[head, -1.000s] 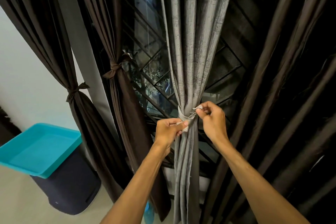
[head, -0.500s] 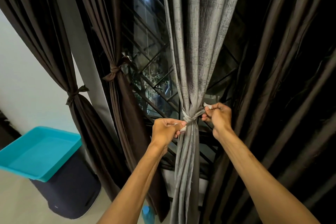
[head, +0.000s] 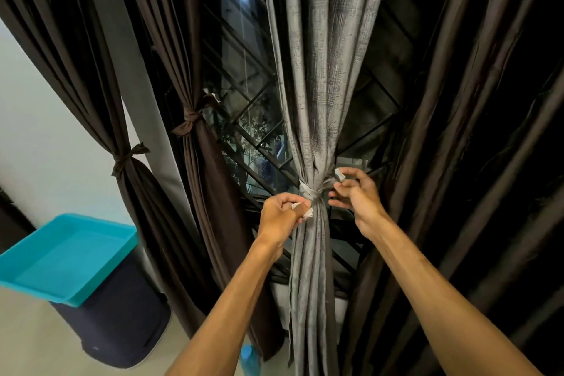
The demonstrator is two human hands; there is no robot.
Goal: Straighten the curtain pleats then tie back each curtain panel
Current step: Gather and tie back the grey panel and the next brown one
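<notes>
A grey curtain panel [head: 317, 70] hangs in the middle, gathered at its waist by a pale grey tie band [head: 309, 191] knotted around it. My left hand [head: 282, 217] pinches the band's left end just left of the knot. My right hand [head: 355, 192] pinches the band's right end, a small white tip, to the right of the knot. Two dark brown panels hang at the left, each bound by its own brown tie [head: 129, 157] [head: 190, 120]. A wide dark brown curtain [head: 473, 131] hangs loose at the right.
A black window grille [head: 244, 119] stands behind the curtains. A turquoise tray [head: 61, 256] lies on a dark round bin [head: 122, 323] at the lower left. A blue bottle top [head: 250, 357] shows near the floor between my arms.
My hands have drawn apart, pulling the band's ends sideways, and the knot sits tighter around the grey panel. The right hand has moved right and slightly up.
</notes>
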